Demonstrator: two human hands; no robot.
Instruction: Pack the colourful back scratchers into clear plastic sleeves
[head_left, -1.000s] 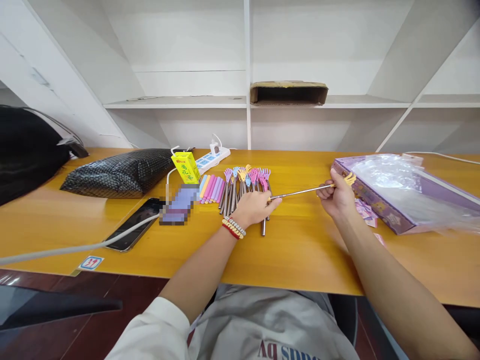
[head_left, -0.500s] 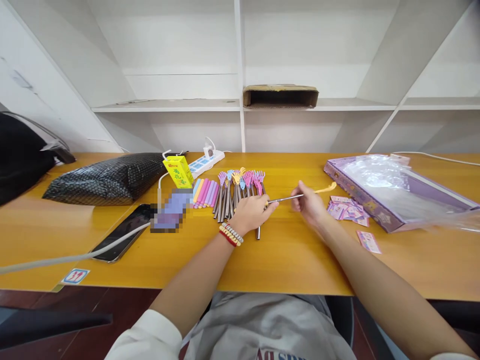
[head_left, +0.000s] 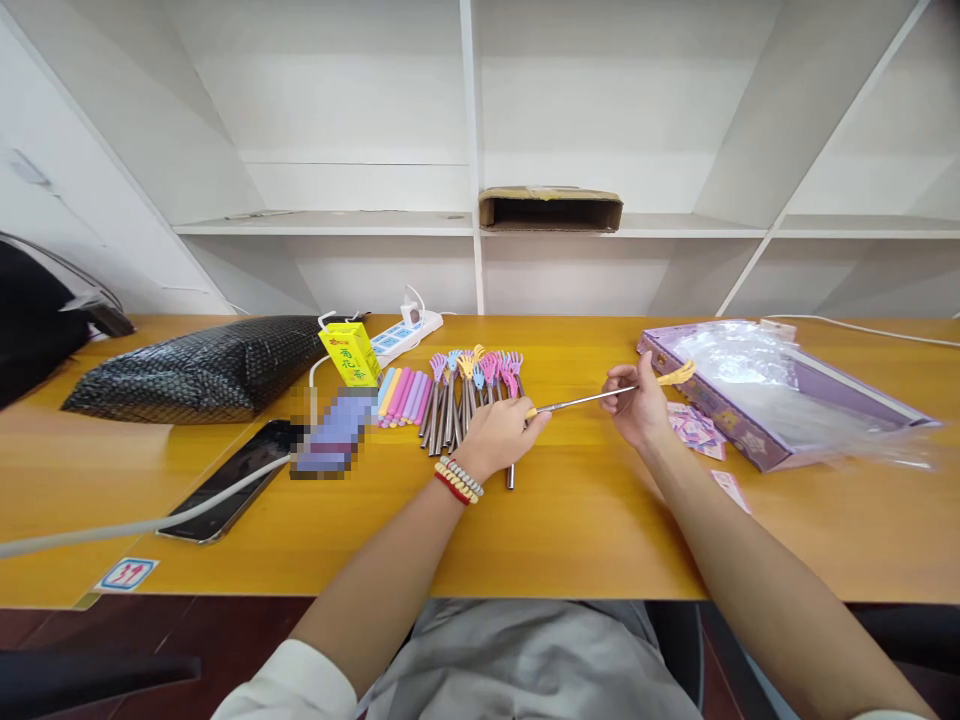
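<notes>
My left hand [head_left: 501, 432] is closed round the yellow handle end of a thin metal rod [head_left: 581, 401]. At the rod's other end, my right hand [head_left: 636, 400] grips it near a yellow claw-shaped head [head_left: 677, 374], which sticks out to the right past the fingers. Just beyond my left hand lie several metal rods [head_left: 448, 415] in a row, topped with pink, blue, purple and yellow claw heads. Several pastel tubes [head_left: 405, 396] lie to their left.
A purple box [head_left: 720, 412] with clear plastic stands at the right, small printed cards [head_left: 697, 430] beside it. On the left are a yellow drink carton [head_left: 349, 354], power strip [head_left: 409, 336], phone [head_left: 232, 482] and black wrapped package [head_left: 199, 368]. A cardboard box [head_left: 551, 210] sits on the shelf.
My right hand has moved to the right with the yellow claw head, and more of the metal rod shows between my hands. The view has shifted slightly.
</notes>
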